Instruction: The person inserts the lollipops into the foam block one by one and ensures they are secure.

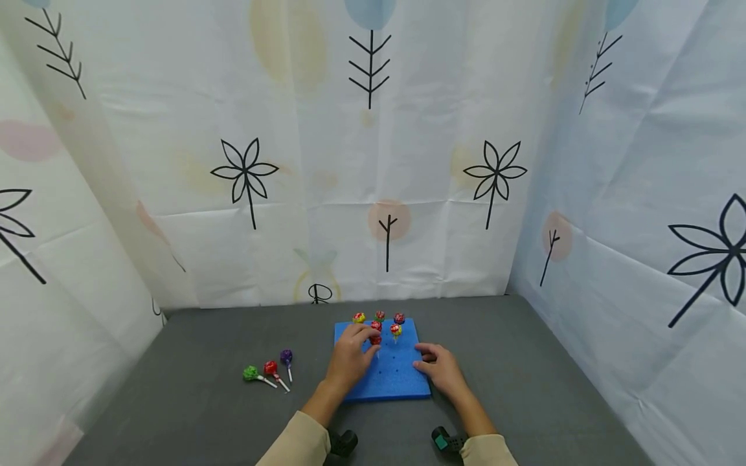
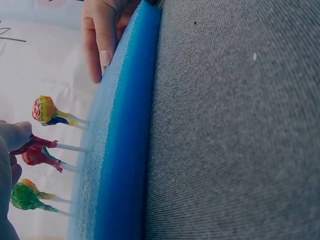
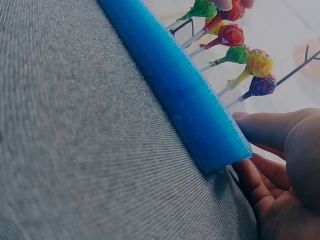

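My left hand (image 1: 348,360) is over the blue foam board (image 1: 402,382), its thumb and fingers pinching the wrapped head of a red lollipop (image 1: 375,340). In the left wrist view that lollipop's white stick points down to the board, and my thumb (image 2: 17,134) covers part of the wrapper. My right hand (image 1: 441,370) grips the board's right edge. The right wrist view has its thumb (image 3: 265,125) at the top edge and the fingers curled by the corner below. Several lollipops stand in the board, among them a yellow one (image 1: 395,330) and a purple one (image 1: 399,318).
On the grey table (image 1: 210,414), left of the board, lie a green lollipop (image 1: 250,373), a red lollipop (image 1: 271,368) and a purple lollipop (image 1: 286,356). Small holes dot the board's near half. Patterned white curtains (image 1: 431,129) hang behind and along both sides.
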Tool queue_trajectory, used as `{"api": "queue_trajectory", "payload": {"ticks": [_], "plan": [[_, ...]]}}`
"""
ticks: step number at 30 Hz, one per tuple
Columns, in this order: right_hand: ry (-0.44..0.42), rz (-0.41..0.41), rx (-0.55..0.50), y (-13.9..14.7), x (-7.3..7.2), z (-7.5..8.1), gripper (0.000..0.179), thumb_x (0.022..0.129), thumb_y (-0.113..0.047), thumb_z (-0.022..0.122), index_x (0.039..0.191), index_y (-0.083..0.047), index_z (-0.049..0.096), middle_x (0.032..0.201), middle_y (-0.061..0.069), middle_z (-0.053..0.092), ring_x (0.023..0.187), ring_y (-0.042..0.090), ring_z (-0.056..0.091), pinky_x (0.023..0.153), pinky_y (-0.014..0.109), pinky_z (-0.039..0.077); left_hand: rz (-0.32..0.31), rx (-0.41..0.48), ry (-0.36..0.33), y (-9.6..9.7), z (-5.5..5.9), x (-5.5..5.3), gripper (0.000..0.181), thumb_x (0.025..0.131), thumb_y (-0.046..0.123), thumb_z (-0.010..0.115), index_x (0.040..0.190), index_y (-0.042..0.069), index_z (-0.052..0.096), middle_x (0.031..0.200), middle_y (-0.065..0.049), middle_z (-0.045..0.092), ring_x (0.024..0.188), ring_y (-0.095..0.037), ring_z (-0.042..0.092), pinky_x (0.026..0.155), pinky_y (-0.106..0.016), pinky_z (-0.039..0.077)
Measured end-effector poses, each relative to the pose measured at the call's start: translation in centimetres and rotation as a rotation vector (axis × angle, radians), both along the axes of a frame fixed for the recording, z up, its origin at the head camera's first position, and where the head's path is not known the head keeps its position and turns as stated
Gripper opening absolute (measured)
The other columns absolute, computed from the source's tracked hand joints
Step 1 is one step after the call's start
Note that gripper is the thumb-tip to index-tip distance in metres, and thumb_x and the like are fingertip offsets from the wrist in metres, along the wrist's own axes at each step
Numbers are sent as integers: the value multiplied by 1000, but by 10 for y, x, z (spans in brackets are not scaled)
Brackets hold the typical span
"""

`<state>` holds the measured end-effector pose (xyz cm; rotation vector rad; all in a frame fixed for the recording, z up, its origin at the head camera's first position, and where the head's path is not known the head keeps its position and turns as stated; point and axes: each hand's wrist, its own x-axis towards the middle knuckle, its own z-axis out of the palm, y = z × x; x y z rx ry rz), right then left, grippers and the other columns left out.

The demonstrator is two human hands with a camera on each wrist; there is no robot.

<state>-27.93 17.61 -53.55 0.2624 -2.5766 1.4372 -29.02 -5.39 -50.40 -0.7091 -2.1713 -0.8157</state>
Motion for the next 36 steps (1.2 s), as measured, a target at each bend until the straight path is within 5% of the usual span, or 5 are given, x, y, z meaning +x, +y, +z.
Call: {"api": "queue_trajectory", "payload": {"ticks": [14, 27, 36], "plan": [[-18, -17, 17, -1, -1, 0, 32, 86, -7, 73, 117, -1, 67, 108, 10, 64, 96, 25, 60, 83, 45, 49, 29, -46, -4, 0, -1, -1, 26, 70, 10, 88, 90, 16, 72, 89, 4, 70, 90, -15, 63, 94, -41, 46], [-5, -12, 19, -1, -1, -1, 32, 86, -7, 74, 116, 0, 67, 107, 11, 64, 95, 25, 60, 82, 45, 50, 42, -55, 85, -2, -12, 1, 30, 69, 14, 90, 93, 16, 72, 96, 4, 69, 92, -17, 58, 83, -38, 49], [4, 3, 3, 0, -1, -1, 33, 85, -5, 74, 116, 2, 66, 108, 12, 64, 94, 27, 61, 81, 45, 50, 43, -44, 28, -5, -11, 7, 33, 70, 12, 88, 99, 17, 73, 104, 5, 66, 95, -16, 56, 81, -35, 50]]}}
